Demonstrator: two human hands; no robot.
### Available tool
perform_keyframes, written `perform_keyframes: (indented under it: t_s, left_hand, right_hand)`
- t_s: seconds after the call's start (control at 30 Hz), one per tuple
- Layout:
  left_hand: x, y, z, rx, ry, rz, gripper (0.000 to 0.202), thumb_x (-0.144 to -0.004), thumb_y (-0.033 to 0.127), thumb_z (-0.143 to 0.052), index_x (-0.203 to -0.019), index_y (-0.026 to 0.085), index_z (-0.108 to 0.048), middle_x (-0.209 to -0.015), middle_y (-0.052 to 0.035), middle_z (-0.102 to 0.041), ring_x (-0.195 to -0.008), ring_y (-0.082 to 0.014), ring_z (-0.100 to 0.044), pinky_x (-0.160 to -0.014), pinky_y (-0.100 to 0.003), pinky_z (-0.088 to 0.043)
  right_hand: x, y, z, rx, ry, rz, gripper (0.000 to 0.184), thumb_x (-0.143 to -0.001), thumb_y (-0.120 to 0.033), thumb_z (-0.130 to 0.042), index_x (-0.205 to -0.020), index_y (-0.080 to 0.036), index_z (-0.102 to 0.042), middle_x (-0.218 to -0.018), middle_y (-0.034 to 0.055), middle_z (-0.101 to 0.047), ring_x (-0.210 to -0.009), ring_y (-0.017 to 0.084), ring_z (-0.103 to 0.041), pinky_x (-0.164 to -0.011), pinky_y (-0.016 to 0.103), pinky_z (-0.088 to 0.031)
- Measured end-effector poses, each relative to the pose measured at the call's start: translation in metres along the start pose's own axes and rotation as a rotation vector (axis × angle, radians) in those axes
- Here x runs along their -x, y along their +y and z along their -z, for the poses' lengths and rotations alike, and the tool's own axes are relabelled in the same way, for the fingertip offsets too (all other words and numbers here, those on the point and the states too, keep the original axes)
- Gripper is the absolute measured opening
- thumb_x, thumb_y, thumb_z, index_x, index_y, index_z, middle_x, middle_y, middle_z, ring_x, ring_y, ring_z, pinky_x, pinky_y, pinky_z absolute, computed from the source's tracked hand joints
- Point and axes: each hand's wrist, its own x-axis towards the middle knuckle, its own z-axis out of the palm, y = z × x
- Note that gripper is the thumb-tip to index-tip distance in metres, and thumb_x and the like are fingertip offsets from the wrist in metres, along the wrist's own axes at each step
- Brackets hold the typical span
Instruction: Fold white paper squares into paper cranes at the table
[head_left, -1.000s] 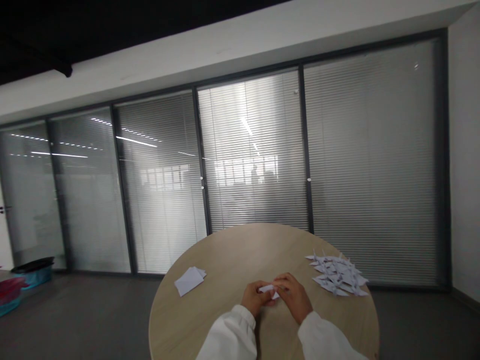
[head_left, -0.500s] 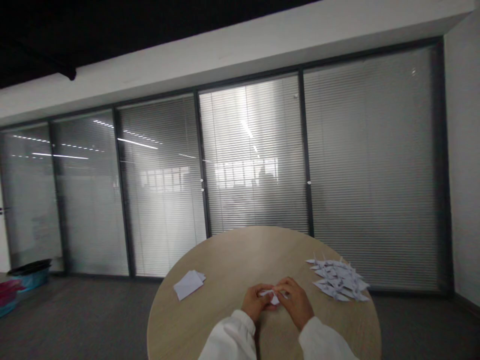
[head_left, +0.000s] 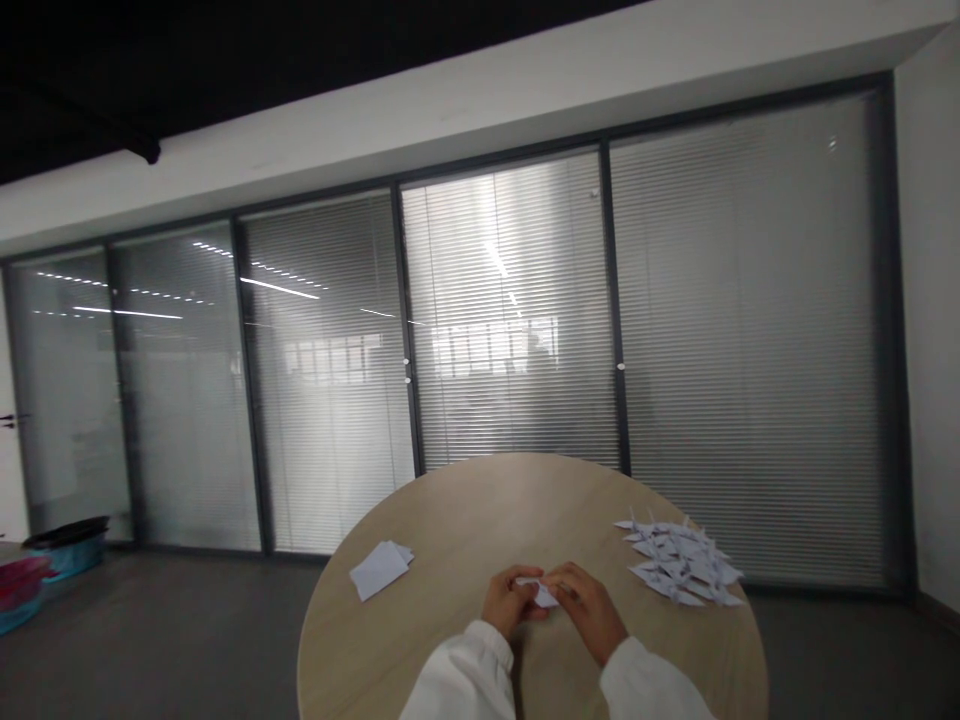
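Note:
Between both hands is a small piece of folded white paper [head_left: 545, 597], partly covered by the fingers. My left hand [head_left: 510, 602] grips its left side, thumb toward me and fingers behind. My right hand [head_left: 589, 605] pinches the paper's upper right part with thumb and fingertips. Both hands hover close over the near middle of the round wooden table [head_left: 517, 500]. To their right lies a heap of folded white paper cranes [head_left: 679, 562]. A small stack of white paper sheets [head_left: 381, 570] rests on the left of the table.
Glass partitions with blinds [head_left: 517, 400] stand behind the table. On the grey floor at far left are a blue bin with a black liner [head_left: 71, 550] and a bin with a red liner [head_left: 22, 585].
My right hand's fingers have shifted slightly left and down over the folded paper. The left hand keeps its grip. The whole view has moved a little.

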Motion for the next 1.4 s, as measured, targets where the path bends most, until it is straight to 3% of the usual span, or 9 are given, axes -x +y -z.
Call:
perform_keyframes:
  t_s: [0.3,0.47,0.83,1.1,1.4]
  left_hand:
    - [0.001,-0.003,-0.006,-0.212,0.023,-0.025,0.023,-0.054,0.026,-0.065,-0.071,0.012,-0.061,-0.039,0.0065,-0.043,-0.039,-0.0098,-0.047,-0.049,-0.029,-0.048]
    - [0.000,-0.007,-0.006,-0.260,0.005,-0.030,0.032,-0.055,0.034,-0.066,-0.077,0.012,-0.062,-0.043,0.0032,-0.050,-0.043,-0.0132,-0.052,-0.051,-0.030,-0.048]
    - [-0.003,-0.009,-0.006,-0.102,-0.035,0.027,0.038,-0.049,0.033,-0.070,-0.076,0.009,-0.060,-0.047,-0.0007,-0.056,-0.046,-0.0150,-0.056,-0.054,-0.034,-0.050]
    - [-0.001,-0.004,-0.002,0.005,0.020,0.074,0.030,-0.050,0.028,-0.070,-0.072,0.010,-0.061,-0.049,-0.0007,-0.058,-0.048,-0.0133,-0.055,-0.054,-0.032,-0.050]
    - [-0.010,-0.016,0.003,0.111,-0.011,0.057,0.047,-0.042,0.041,-0.075,-0.073,0.009,-0.061,-0.055,-0.0030,-0.061,-0.054,-0.0149,-0.058,-0.060,-0.031,-0.049]
  right_hand:
    - [0.000,0.010,-0.004,0.193,0.051,-0.066,0.016,-0.075,-0.030,-0.050,-0.071,-0.020,-0.062,-0.072,0.0021,-0.060,-0.069,0.014,-0.056,-0.062,0.023,-0.043]
    - [0.001,0.011,-0.004,0.318,0.051,-0.055,0.015,-0.076,-0.025,-0.047,-0.070,-0.021,-0.060,-0.071,0.0011,-0.059,-0.069,0.013,-0.055,-0.064,0.023,-0.042]
    - [0.004,0.005,-0.003,0.559,0.020,0.040,0.014,-0.079,-0.021,-0.045,-0.070,-0.021,-0.056,-0.072,0.0006,-0.056,-0.073,0.013,-0.053,-0.068,0.023,-0.040]
    - [0.004,0.002,-0.004,0.463,-0.025,0.095,0.020,-0.083,-0.022,-0.039,-0.081,-0.022,-0.059,-0.079,0.0018,-0.058,-0.079,0.014,-0.053,-0.072,0.023,-0.041]
    - [0.004,-0.004,-0.004,0.355,-0.087,0.072,0.030,-0.083,-0.019,-0.034,-0.100,-0.025,-0.058,-0.091,0.0052,-0.056,-0.088,0.016,-0.051,-0.079,0.027,-0.043]
